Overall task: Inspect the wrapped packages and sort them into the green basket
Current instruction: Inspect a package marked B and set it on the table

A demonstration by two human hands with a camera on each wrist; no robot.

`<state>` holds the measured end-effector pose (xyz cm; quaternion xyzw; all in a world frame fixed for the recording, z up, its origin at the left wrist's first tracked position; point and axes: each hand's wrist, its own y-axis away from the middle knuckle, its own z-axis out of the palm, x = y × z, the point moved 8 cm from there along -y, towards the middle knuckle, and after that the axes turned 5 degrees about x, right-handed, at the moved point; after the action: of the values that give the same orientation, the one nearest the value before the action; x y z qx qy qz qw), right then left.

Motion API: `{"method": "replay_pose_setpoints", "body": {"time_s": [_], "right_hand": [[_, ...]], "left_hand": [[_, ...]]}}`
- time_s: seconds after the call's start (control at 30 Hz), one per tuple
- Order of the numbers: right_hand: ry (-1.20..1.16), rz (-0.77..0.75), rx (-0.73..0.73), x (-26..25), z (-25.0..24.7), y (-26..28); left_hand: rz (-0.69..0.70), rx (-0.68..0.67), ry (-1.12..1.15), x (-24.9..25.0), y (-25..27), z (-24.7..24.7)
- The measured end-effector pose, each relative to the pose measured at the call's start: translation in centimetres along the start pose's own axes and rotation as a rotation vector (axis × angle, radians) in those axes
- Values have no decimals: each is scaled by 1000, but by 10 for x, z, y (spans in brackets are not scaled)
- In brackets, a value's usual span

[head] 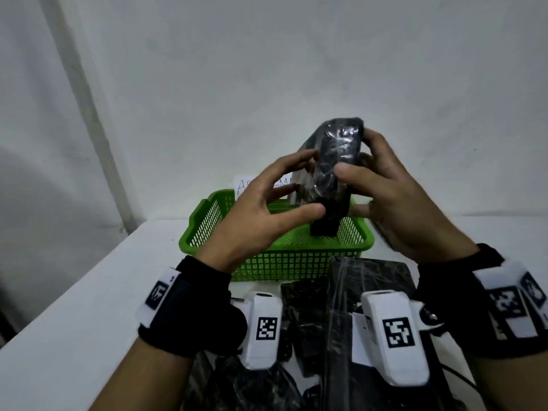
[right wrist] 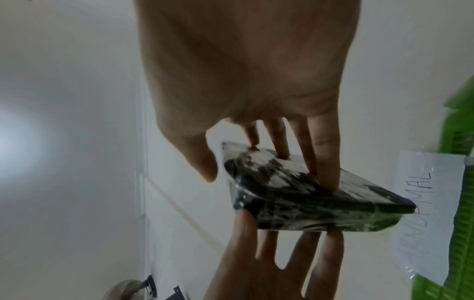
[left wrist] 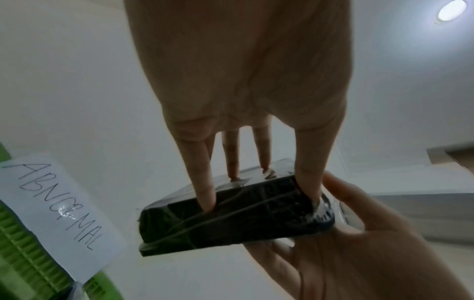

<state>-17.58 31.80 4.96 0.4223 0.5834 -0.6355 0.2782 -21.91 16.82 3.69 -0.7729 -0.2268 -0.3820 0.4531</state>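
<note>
A black package (head: pixel 335 161) wrapped in clear film is held upright in the air over the green basket (head: pixel 267 262). My left hand (head: pixel 292 188) pinches its left side, thumb on the near face and fingertips spread on the far face. My right hand (head: pixel 360 157) grips its right side, with the thumb in front and the fingers curled behind. In the left wrist view my fingertips (left wrist: pixel 207 203) press on the package (left wrist: pixel 243 219). The right wrist view shows the package (right wrist: pixel 307 203) between both hands. Several more black wrapped packages (head: pixel 364 286) lie in a pile in front of the basket.
A paper label reading ABNORMAL (left wrist: pixel 59 207) is fixed to the basket's far rim. The basket stands on a white table (head: pixel 89 292) against a white wall. A dark cable (head: pixel 456 375) runs along the table at the right.
</note>
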Motion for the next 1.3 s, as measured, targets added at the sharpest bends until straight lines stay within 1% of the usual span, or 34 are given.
{"method": "replay_pose_setpoints", "body": {"time_s": [0.1, 0.2, 0.27, 0.33, 0.37, 0.43, 0.47, 0.57, 0.63, 0.67, 0.73, 0.83, 0.9, 1.03, 1.13, 1.17, 1.23, 1.3], "right_hand": [[102, -76, 50, -8, -5, 3], [201, -173, 91, -17, -10, 4], [206, -190, 82, -18, -11, 4], [210, -184, 54, -17, -8, 4], [204, -185, 37, -17, -6, 5], [188, -211, -10, -20, -1, 6], [194, -224, -47, -21, 3, 7], [143, -191, -183, -17, 16, 9], [45, -156, -216, -14, 20, 10], [5, -143, -205, -13, 20, 9], [-45, -102, -135, -10, 14, 5], [-70, 21, -40, 4, 5, -2], [-72, 45, -30, 11, 3, -3], [-111, 40, 6, 9, 0, -2], [-28, 89, 70, 12, -3, -3], [11, 135, 79, 16, -5, -3], [67, 249, 38, 25, -5, -1], [82, 291, -22, 26, -4, 2]], "left_hand": [[11, -38, -22, -1, 1, 6], [-26, -54, 52, -3, 3, 11], [-41, -48, 80, -3, 2, 13], [-54, -4, 92, -3, 1, 10], [-77, 42, 102, -4, 0, 7], [-162, 139, 120, -7, -1, 0], [-212, 165, 130, -9, 0, -2], [-299, 172, 162, -13, 1, -5], [-318, 181, 230, -15, 2, -7], [-321, 178, 268, -17, 1, -8], [-309, 165, 339, -21, -2, -6], [-249, 138, 423, -21, -5, 1], [-192, 110, 365, -18, -5, 8], [-57, 104, 190, -8, -4, 8], [-5, 81, 129, -2, -2, 9], [16, 70, 106, 0, -1, 10], [54, 45, 74, 2, 0, 12], [70, 12, 58, 4, 2, 15]]}}
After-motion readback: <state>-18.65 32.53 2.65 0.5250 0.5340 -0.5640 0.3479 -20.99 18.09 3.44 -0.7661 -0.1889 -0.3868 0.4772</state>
